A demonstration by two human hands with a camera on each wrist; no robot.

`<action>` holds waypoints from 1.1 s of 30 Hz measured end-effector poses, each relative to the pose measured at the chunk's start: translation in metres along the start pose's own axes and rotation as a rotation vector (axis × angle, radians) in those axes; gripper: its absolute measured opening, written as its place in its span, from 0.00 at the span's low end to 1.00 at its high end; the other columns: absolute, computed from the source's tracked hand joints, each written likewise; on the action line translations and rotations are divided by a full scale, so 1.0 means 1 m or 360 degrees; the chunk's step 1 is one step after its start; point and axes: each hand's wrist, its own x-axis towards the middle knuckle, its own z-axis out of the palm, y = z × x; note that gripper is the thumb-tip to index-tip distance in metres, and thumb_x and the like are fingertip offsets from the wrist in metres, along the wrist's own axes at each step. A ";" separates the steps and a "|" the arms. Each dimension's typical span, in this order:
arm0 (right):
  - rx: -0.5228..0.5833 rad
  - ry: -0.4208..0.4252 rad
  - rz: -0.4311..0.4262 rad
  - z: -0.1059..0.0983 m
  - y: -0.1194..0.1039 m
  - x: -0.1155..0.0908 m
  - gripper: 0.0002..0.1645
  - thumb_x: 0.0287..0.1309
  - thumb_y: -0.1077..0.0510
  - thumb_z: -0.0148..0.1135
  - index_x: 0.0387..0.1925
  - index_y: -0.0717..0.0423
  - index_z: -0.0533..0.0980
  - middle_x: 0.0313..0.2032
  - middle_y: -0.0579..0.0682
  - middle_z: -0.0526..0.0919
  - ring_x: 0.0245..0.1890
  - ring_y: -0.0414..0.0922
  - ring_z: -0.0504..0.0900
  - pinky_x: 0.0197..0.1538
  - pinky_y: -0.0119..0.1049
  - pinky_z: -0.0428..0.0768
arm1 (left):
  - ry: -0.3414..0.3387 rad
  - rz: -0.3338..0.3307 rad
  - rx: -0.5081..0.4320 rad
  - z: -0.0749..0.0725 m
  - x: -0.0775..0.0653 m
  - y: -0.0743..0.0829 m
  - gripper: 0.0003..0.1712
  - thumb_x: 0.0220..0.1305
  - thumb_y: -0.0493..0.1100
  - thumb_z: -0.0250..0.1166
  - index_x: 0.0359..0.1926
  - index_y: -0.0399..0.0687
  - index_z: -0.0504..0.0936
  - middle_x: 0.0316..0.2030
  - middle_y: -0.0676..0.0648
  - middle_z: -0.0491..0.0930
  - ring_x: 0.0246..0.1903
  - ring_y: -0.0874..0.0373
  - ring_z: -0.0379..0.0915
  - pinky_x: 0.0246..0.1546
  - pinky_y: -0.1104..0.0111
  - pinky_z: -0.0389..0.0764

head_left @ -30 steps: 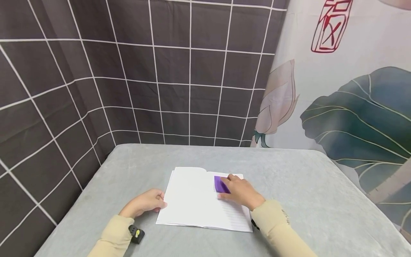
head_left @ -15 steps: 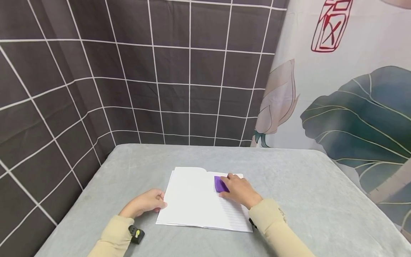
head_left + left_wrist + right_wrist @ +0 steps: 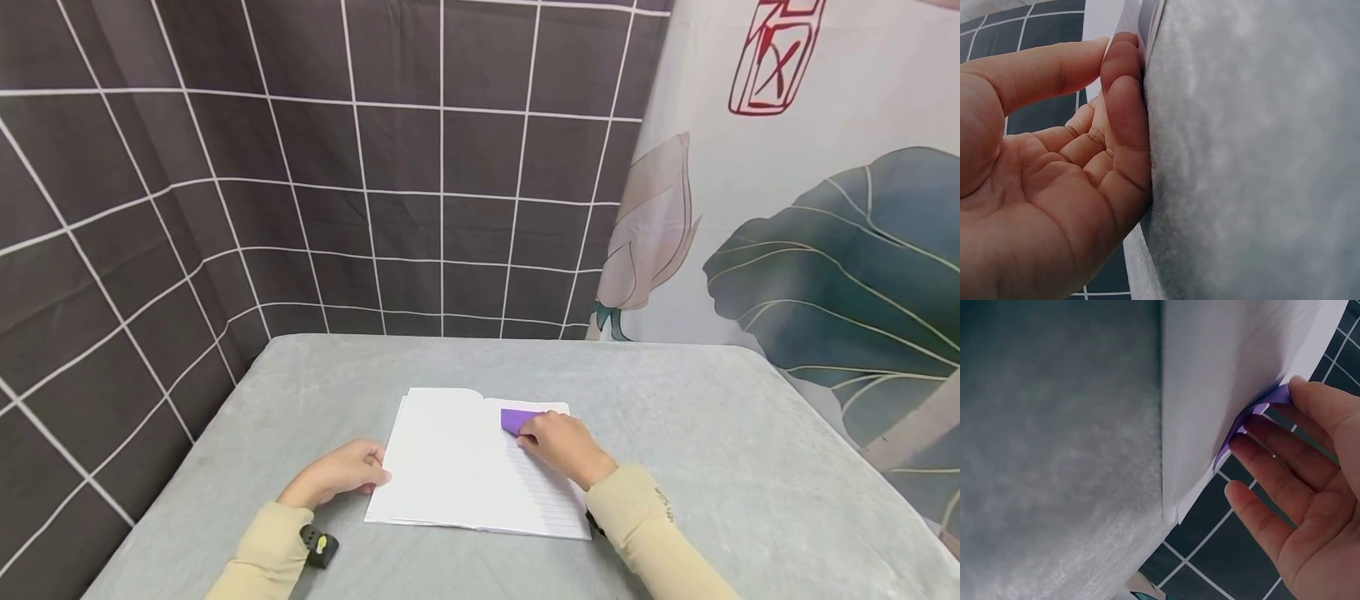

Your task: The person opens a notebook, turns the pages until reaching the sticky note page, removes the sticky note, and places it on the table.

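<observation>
An open notebook (image 3: 438, 467) lies on the grey table, its left page blank and its right page lined. My left hand (image 3: 341, 475) pinches the left edge of the pages between thumb and fingers, as the left wrist view shows up close. Near the top of the right page is a purple sticky note (image 3: 515, 420). My right hand (image 3: 562, 447) pinches that note by its lower part, which curls up off the paper in the right wrist view, where the purple note (image 3: 1250, 414) bends between thumb and fingertips. The hand hides part of the note.
Grey cloth (image 3: 675, 417) covers the table around the notebook. Behind the table hangs a dark curtain with a white grid (image 3: 405, 217), and to the right a pale curtain (image 3: 697, 208) with leaf and bud prints. Dark devices sit at both wrists.
My right fingers have closed together on the purple note, and its near part has come up from the page. The left hand and the notebook have stayed put.
</observation>
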 end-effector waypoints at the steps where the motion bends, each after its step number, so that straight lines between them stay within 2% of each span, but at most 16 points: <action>1: -0.0002 0.0008 -0.0005 0.000 0.000 0.000 0.09 0.54 0.56 0.68 0.21 0.48 0.80 0.20 0.42 0.80 0.18 0.38 0.70 0.24 0.36 0.71 | -0.0002 0.0003 0.0003 0.000 0.000 0.000 0.07 0.56 0.34 0.63 0.30 0.41 0.71 0.18 0.53 0.67 0.21 0.60 0.63 0.26 0.70 0.68; 8: 0.0023 0.0036 0.0026 0.001 0.000 -0.001 0.11 0.54 0.56 0.67 0.18 0.49 0.78 0.17 0.43 0.77 0.17 0.38 0.67 0.22 0.36 0.68 | -0.0027 0.0004 -0.0016 0.000 0.000 0.000 0.08 0.56 0.34 0.63 0.29 0.41 0.70 0.18 0.53 0.66 0.21 0.60 0.62 0.26 0.70 0.67; 16: 0.0101 0.0066 0.0042 0.000 0.002 -0.002 0.13 0.55 0.59 0.66 0.16 0.51 0.76 0.15 0.43 0.73 0.16 0.38 0.64 0.22 0.33 0.66 | -0.0007 -0.0014 -0.0013 0.001 0.000 0.000 0.08 0.56 0.33 0.63 0.28 0.41 0.70 0.18 0.53 0.67 0.21 0.60 0.62 0.26 0.69 0.67; 26: 0.0217 0.0099 0.0064 -0.002 0.004 -0.003 0.08 0.54 0.60 0.66 0.21 0.54 0.81 0.18 0.43 0.78 0.19 0.36 0.65 0.25 0.30 0.68 | -0.0017 -0.0005 -0.0017 0.000 0.000 0.001 0.08 0.55 0.33 0.63 0.28 0.42 0.70 0.18 0.53 0.67 0.21 0.61 0.63 0.25 0.70 0.67; 33: 0.0340 0.0042 0.0141 -0.003 0.007 -0.002 0.14 0.57 0.62 0.64 0.17 0.54 0.75 0.14 0.40 0.65 0.17 0.34 0.60 0.23 0.27 0.60 | -0.0015 0.0001 -0.0013 0.000 0.000 0.001 0.08 0.56 0.34 0.63 0.27 0.42 0.70 0.18 0.53 0.66 0.21 0.60 0.62 0.26 0.69 0.67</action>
